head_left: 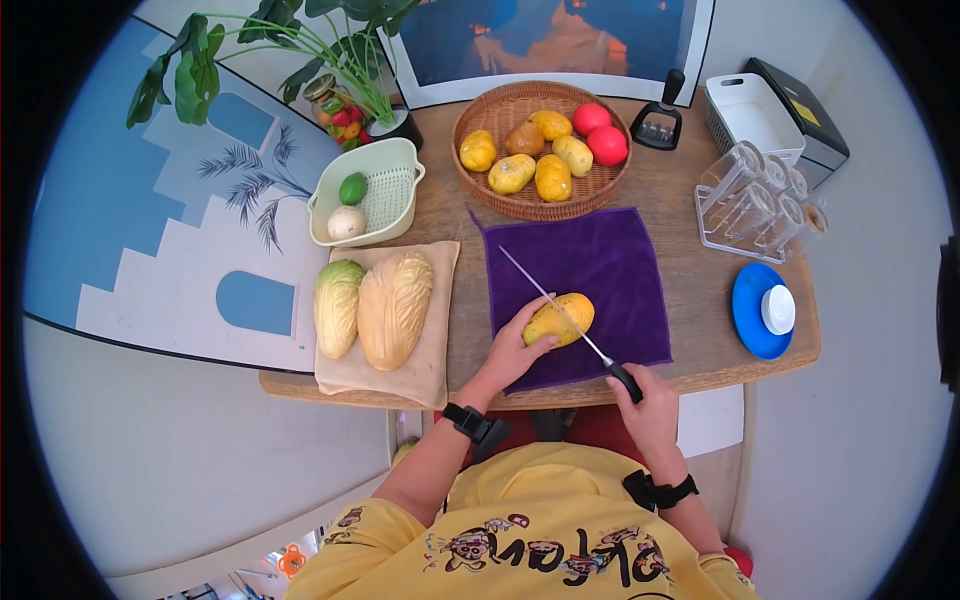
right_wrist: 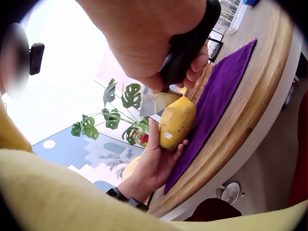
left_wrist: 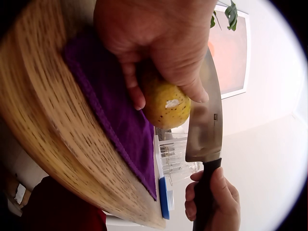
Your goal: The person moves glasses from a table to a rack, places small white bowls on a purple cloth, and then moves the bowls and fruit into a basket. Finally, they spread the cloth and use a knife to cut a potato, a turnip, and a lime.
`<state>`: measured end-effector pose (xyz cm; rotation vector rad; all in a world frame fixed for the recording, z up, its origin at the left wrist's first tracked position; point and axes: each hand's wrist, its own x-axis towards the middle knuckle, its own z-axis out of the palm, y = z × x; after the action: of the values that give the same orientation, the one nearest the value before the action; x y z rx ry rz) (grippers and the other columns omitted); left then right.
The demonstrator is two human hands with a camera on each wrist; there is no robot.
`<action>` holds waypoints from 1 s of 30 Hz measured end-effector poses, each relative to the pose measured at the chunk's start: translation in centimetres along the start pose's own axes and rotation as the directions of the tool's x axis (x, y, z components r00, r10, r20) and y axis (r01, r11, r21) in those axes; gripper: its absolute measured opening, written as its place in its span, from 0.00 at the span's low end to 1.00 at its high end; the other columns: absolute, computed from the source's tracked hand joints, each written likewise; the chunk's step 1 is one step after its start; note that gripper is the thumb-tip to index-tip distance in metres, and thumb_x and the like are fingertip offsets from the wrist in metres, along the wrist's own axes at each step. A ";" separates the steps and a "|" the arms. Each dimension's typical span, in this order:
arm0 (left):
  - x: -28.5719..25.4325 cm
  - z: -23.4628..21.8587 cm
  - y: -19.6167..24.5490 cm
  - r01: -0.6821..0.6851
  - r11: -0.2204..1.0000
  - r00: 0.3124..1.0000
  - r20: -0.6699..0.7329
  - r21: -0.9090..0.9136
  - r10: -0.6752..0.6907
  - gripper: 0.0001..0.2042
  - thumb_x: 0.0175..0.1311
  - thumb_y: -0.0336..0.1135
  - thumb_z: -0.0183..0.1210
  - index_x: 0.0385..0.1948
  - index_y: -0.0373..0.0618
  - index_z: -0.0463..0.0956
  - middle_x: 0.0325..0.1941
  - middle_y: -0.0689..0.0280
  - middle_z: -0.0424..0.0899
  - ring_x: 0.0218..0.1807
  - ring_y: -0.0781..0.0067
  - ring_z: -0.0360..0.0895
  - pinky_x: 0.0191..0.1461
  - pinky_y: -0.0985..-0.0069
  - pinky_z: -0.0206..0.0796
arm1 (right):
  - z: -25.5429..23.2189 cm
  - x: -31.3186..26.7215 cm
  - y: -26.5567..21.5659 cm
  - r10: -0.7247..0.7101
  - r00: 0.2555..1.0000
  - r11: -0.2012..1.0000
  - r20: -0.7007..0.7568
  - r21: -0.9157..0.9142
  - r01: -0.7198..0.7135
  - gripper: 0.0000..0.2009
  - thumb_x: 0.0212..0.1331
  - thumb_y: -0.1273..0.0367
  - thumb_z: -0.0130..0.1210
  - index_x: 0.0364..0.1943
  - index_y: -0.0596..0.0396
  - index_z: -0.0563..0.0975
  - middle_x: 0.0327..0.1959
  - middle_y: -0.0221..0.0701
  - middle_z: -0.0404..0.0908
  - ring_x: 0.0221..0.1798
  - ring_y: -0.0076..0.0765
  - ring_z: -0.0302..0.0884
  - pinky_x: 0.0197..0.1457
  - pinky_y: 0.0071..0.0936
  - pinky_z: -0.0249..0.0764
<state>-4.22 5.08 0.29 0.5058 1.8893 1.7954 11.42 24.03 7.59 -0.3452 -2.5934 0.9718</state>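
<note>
A yellow papaya (head_left: 572, 308) with dark specks and a white patch lies over the purple cloth (head_left: 630, 270). My left hand (head_left: 515, 352) holds it from its left side, thumb and fingers round it. My right hand (head_left: 650, 408) grips the black handle (right_wrist: 185, 50) of a kitchen knife (left_wrist: 204, 132). Its broad blade points away to the upper left and crosses over the fruit in the head view. In the left wrist view the blade stands right beside the left fingers, edge hidden behind the fruit.
Behind the cloth stands a wicker basket (head_left: 470, 195) of yellow and red fruit. Cabbages (head_left: 395, 310) lie on a beige cloth at left, near a green basket (head_left: 400, 210). A glass rack (head_left: 745, 248) and a blue plate (head_left: 745, 335) stand at right.
</note>
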 end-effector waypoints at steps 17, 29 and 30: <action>-0.1 0.0 0.1 -0.018 1.000 1.000 0.014 0.000 0.018 0.32 0.64 0.36 0.67 0.71 0.50 0.66 0.66 0.60 0.77 0.67 0.64 0.74 0.70 0.69 0.64 | -0.5 0.5 1.1 0.077 0.994 0.996 -0.083 -0.046 -0.081 0.14 0.61 0.63 0.67 0.39 0.60 0.82 0.32 0.43 0.84 0.34 0.53 0.82 0.37 0.40 0.76; -0.1 0.0 0.1 -0.086 0.994 0.996 -0.006 0.063 0.086 0.33 0.63 0.35 0.69 0.71 0.48 0.66 0.66 0.59 0.77 0.67 0.66 0.74 0.70 0.70 0.65 | 0.1 -0.1 -0.4 0.012 1.000 1.000 -0.003 -0.009 -0.012 0.12 0.60 0.65 0.67 0.39 0.59 0.82 0.32 0.41 0.84 0.33 0.52 0.83 0.37 0.40 0.77; -0.1 0.0 0.2 -0.086 0.994 0.996 -0.006 0.063 0.087 0.33 0.63 0.35 0.69 0.71 0.48 0.66 0.66 0.59 0.77 0.67 0.66 0.74 0.70 0.70 0.65 | 0.1 -0.1 -0.4 0.013 1.000 1.000 0.010 0.010 -0.014 0.12 0.60 0.64 0.67 0.39 0.59 0.82 0.32 0.41 0.84 0.33 0.52 0.83 0.37 0.40 0.77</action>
<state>-4.19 5.00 0.49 0.6115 1.9623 1.8005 11.45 23.63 7.69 -0.3565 -2.5979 0.9932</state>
